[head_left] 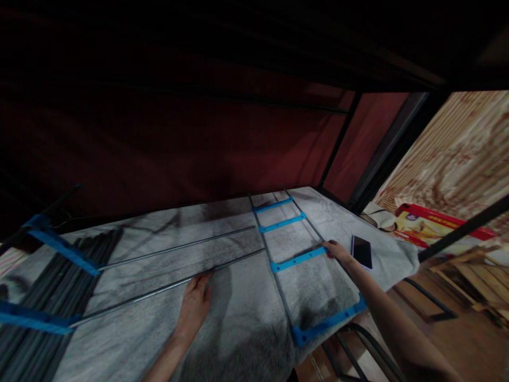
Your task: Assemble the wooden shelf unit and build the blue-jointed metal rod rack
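- While dark red fabric [191,148] is hanging behind the pale grey cloth [238,302] in the head view, black posts and bars [342,138] are standing around it at the back and right.
- A dark phone [361,251] is lying on the cloth, just beside the right forearm.
- Farther right, a red and yellow box [429,225] is resting beyond the cloth, and slatted wooden pieces [473,281] are showing near it.
- At the left, a row of dark tubes [59,292] is lying on the cloth, with two blue bars [66,249] crossing over it.
- From these bars, two thin metallic rods are running to the right, roughly side by side; the farther rod [178,248] is stopping short of the ladder-like frame [300,259], while the nearer rod [155,291] is reaching close to its left rail.
- The right hand [337,253] is covering one joint of the frame, and the right forearm is hiding part of its near right corner.
- The frame is lying on the right part of the cloth, showing four bright blue crosspieces with small dark holes between two thin grey rails.
- The right hand's grip is closing narrowly on the frame, where a crosspiece is meeting the right rail.
- The left hand [195,300] is touching the nearer rod with bent fingers; how tightly its grip is closing, one cannot tell.
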The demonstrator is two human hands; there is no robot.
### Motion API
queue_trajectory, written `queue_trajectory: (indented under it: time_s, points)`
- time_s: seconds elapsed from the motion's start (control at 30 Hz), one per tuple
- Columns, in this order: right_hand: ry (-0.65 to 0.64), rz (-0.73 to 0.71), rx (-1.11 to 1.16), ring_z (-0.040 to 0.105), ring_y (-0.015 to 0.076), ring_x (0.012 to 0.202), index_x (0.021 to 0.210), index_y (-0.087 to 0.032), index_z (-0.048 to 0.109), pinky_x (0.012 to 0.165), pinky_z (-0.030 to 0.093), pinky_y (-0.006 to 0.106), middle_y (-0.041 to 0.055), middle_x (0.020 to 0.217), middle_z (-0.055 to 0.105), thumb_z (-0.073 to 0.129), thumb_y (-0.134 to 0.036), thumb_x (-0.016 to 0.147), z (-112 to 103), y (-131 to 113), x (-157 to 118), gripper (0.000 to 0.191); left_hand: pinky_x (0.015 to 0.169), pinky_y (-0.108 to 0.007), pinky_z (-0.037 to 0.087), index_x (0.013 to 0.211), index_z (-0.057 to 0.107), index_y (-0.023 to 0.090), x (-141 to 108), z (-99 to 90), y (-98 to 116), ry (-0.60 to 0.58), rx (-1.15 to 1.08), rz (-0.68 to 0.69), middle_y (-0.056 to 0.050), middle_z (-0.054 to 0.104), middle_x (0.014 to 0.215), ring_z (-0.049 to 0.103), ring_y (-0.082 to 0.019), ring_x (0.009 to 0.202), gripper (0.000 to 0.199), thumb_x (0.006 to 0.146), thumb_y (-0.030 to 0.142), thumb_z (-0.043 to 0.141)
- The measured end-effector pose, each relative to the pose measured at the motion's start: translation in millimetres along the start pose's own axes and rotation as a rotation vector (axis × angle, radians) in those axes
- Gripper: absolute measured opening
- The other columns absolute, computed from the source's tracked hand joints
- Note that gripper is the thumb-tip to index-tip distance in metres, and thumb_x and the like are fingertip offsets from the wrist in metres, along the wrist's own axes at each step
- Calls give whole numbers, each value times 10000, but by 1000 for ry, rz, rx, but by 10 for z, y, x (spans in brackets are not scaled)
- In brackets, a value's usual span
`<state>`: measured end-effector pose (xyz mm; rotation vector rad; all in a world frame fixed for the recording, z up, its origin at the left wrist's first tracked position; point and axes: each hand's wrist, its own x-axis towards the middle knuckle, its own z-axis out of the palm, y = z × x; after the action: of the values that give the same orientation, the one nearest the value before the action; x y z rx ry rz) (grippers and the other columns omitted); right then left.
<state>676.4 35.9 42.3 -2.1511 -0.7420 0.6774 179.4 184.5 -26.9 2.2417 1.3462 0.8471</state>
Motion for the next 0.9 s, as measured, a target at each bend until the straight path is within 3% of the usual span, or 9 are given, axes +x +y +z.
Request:
queue_trajectory:
  time_s: [0.2, 0.33, 0.43, 0.63, 0.77, 0.9]
  points:
    - [-239, -182, 191, 443, 67, 430, 1001, -173, 566, 373, 311, 183, -65, 621, 532, 720, -442, 724, -443, -645, -540, 415, 1058, -464, 469, 1148, 645, 140, 17, -6, -158, -27, 12, -11, -152, 631, 1226, 603, -291, 1143, 409, 847, 289, 411]
    - [-255, -200, 107, 380, 55, 358, 1046, -166, 549, 328, 292, 180, -95, 543, 469, 686, -477, 757, -645, -1023, -980, 446, 1046, -456, 474, 1167, 639, 129, 76, -29, -158, -37, 50, 9, -150, 630, 1214, 608, -277, 1119, 430, 848, 250, 378]
    - [-239, -257, 69, 435, 69, 367, 1068, -169, 529, 325, 342, 181, -85, 570, 495, 649, -477, 786, -581, -1089, -1279, 434, 1043, -466, 469, 1165, 644, 131, 110, -29, -109, -20, 79, 49, -143, 640, 1186, 600, -282, 1111, 424, 854, 238, 376]
    - [-239, -318, 22, 513, 74, 406, 1148, -219, 496, 327, 412, 183, -47, 748, 591, 571, -476, 858, -219, -963, -1777, 394, 1044, -460, 481, 1147, 646, 177, 38, 33, -26, -27, -33, 89, -121, 645, 1189, 606, -268, 1128, 393, 840, 226, 407]
    - [-246, -334, 67, 538, 85, 426, 1166, -222, 506, 347, 442, 203, -30, 796, 617, 588, -462, 849, -105, -995, -1901, 405, 1054, -478, 485, 1086, 670, 192, -68, 89, 50, -50, -92, 29, -113, 648, 1185, 603, -274, 1154, 350, 823, 250, 447]
    - [-243, -357, 116, 548, 93, 452, 1132, -210, 535, 382, 472, 214, -32, 772, 605, 619, -430, 825, -6, -1125, -1922, 387, 1078, -460, 470, 1136, 655, 196, -124, 155, 257, -94, -155, 41, -103, 634, 1200, 597, -246, 1164, 375, 843, 212, 421]
